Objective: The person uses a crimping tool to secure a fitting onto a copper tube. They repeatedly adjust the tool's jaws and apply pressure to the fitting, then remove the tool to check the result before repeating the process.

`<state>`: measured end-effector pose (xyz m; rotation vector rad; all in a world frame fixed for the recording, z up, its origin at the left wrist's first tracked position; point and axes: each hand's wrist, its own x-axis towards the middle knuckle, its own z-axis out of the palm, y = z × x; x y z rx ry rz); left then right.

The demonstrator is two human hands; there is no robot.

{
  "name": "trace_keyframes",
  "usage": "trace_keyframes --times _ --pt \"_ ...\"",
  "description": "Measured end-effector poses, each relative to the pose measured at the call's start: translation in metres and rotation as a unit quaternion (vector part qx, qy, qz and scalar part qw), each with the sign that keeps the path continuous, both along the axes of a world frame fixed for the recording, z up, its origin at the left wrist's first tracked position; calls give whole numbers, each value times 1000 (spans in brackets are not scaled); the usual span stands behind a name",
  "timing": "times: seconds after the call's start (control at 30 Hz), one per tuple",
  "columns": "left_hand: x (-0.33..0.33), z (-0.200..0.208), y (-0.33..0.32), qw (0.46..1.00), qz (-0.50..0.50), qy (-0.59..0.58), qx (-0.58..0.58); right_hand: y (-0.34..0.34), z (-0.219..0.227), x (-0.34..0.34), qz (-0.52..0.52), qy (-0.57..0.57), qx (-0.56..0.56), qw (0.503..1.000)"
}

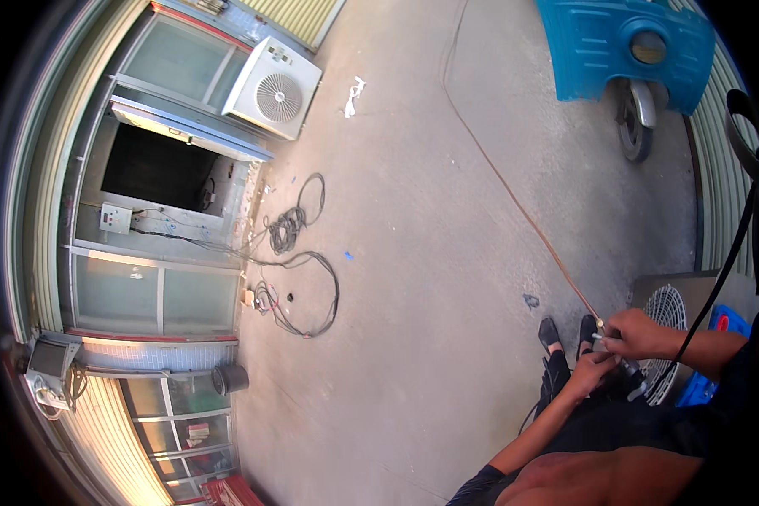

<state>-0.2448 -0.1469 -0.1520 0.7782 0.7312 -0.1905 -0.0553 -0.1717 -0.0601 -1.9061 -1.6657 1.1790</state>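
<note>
A thin copper-coloured tube (523, 211) runs along the ground from the far edge toward me, ending in a brass-coloured fitting (600, 324). My right hand (637, 334) is closed at this end, with a small silvery piece (597, 336) showing by its fingertips. Just below it, my left hand (593, 374) has its fingers curled shut; what they grip is hidden. A grey and black part (635, 388) shows beside the left hand, too small to name. Close to the right forearm is a round white wire fan grille (664, 333).
A blue three-wheeled vehicle (594, 46) stands at the far right. Coiled black cables (333, 291) lie on the concrete at left. A white air-conditioner outdoor unit (274, 88) sits by the windowed wall, with a dark bucket (229, 379) nearer. A blue and red object (721, 350) is at right.
</note>
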Motion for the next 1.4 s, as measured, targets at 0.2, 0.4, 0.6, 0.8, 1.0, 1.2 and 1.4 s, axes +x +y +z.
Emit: trace_keyframes --times 0.2,0.4,0.6,0.8,1.0,1.2,1.4 --pt "-8 -15 4 999 -34 7 23 -9 1 10 -171 -45 -44 983" --pt "-10 -29 7 1000 -18 18 12 -43 15 11 -125 -147 -4 981" --pt "-1 -14 16 999 -27 9 31 -70 -1 3 -35 -54 -14 998" --pt "5 -26 13 998 -28 6 48 -52 3 -6 -71 173 -34 982" --pt "-6 -37 14 998 -42 12 42 -32 13 0 20 -42 175 984" --pt "-6 -23 15 999 -39 26 27 -14 7 8 84 -43 233 968" --pt "-8 -11 15 998 -11 -31 -59 -8 0 15 103 7 244 964"
